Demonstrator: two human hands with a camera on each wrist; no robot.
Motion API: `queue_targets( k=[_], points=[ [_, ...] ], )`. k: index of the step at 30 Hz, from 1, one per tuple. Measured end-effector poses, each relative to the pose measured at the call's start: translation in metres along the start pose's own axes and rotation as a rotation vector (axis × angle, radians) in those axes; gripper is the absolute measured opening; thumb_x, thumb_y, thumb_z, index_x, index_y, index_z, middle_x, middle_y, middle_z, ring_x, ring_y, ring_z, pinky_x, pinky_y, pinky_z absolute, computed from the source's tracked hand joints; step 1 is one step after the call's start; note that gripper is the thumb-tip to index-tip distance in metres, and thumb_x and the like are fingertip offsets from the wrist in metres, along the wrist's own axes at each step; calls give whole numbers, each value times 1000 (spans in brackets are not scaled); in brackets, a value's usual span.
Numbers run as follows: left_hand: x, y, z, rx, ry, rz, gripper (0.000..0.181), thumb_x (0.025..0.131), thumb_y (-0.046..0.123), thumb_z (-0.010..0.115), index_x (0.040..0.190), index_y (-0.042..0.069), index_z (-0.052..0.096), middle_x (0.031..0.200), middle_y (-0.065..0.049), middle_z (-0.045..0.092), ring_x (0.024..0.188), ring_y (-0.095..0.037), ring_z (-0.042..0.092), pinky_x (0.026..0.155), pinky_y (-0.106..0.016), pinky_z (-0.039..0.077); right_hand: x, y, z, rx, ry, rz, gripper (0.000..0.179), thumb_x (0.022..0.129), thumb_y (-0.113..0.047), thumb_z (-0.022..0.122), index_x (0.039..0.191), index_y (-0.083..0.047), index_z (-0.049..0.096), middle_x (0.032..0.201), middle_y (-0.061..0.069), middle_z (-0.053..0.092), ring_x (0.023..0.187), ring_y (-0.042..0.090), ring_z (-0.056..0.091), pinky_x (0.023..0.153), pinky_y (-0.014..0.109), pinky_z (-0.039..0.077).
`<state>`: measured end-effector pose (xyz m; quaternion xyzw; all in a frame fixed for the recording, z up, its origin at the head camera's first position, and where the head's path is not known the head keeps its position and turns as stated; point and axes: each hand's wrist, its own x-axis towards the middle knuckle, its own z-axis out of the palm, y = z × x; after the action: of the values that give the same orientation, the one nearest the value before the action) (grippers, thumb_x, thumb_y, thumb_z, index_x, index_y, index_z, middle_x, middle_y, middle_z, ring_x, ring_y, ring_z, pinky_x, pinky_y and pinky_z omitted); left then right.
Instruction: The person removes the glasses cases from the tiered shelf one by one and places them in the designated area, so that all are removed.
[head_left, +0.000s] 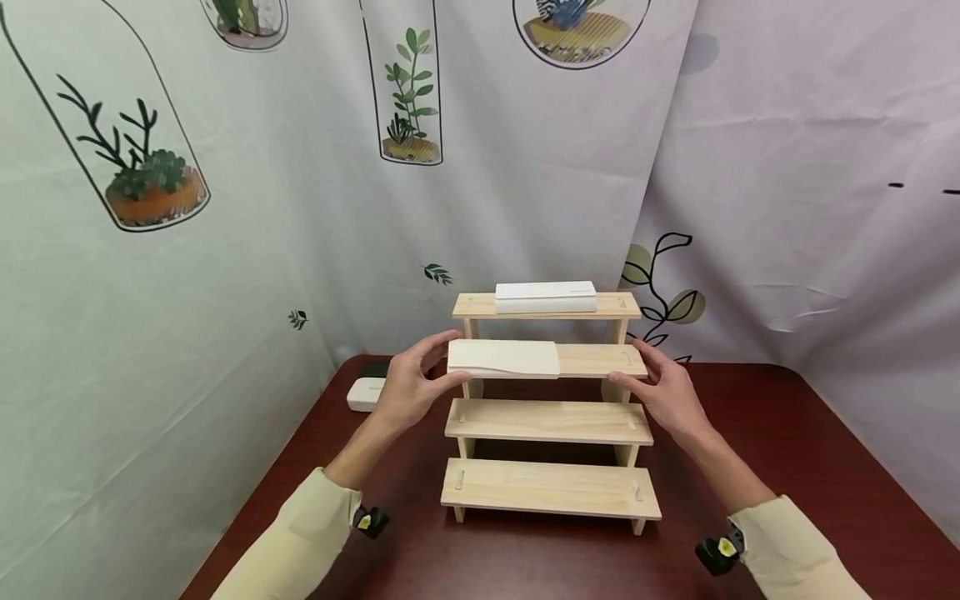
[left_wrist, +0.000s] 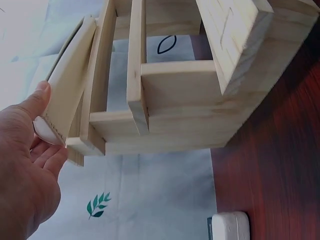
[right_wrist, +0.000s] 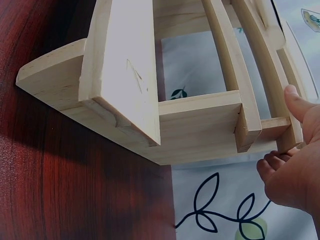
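Find a white booklet (head_left: 504,357) lying flat on the left half of the second shelf (head_left: 588,358) from the top of a wooden rack (head_left: 551,483), standing on a dark red table (head_left: 757,433). Pinched at its left end by the left hand (head_left: 411,380), half curled, with thumb at the near corner and fingers toward the far one. Note the right hand (head_left: 666,388) also half curled, gripping the right end of that same shelf, thumb in front, fingers behind.

Judge the booklet light and bendy, smooth enough to slide easily on bare wood. Seems loose along its near edge, so likely to fan apart if lifted by the cover alone; better taken through its whole thickness at a short end. Unlikely to break, but could crease. Treat the rack as stiff and fairly light; best steadied by shelf ends or uprights.

See faint lettering on the white box (head_left: 545,302) on the top shelf (head_left: 476,307), too small to read. Cannot read any writing on the booklet or the white case (head_left: 364,394) near the left hand.
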<state>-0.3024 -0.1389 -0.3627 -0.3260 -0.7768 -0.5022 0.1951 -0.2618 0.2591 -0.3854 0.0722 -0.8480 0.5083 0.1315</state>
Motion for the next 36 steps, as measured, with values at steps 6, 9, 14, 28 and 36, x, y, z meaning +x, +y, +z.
queue_targets(
  k=[6,9,14,28,36],
  points=[
    [-8,0,-15,43,12,11,68,86,10,90,147,3,61,146,-9,64,136,-25,61,109,-33,51,-1,0,0,4,-1,2,93,101,-32,77,167,2,22,166,28,34,148,44,44,112,55,43],
    [-11,0,-21,37,18,9,68,85,9,90,147,3,62,146,-8,65,135,-25,62,108,-32,51,-1,0,0,5,1,8,93,101,-33,77,168,2,22,166,28,34,148,44,44,112,56,43],
    [-17,0,-30,51,37,-2,67,84,10,91,146,6,64,145,-9,66,134,-26,62,106,-35,52,-1,-1,0,6,-2,5,92,101,-32,76,167,2,22,166,29,34,148,44,44,113,57,43],
    [-36,-3,-62,31,68,-13,65,86,2,88,146,6,63,144,-11,66,136,-30,61,105,-26,51,-1,0,0,13,-3,-8,92,101,-32,77,167,2,23,166,28,36,147,44,45,111,56,44],
    [-47,-8,-81,5,93,17,68,83,-8,87,146,3,62,143,-17,65,130,-26,65,104,-26,52,-1,0,0,18,-4,-5,92,101,-32,77,168,2,22,165,28,36,147,43,46,111,56,45]
  ],
)
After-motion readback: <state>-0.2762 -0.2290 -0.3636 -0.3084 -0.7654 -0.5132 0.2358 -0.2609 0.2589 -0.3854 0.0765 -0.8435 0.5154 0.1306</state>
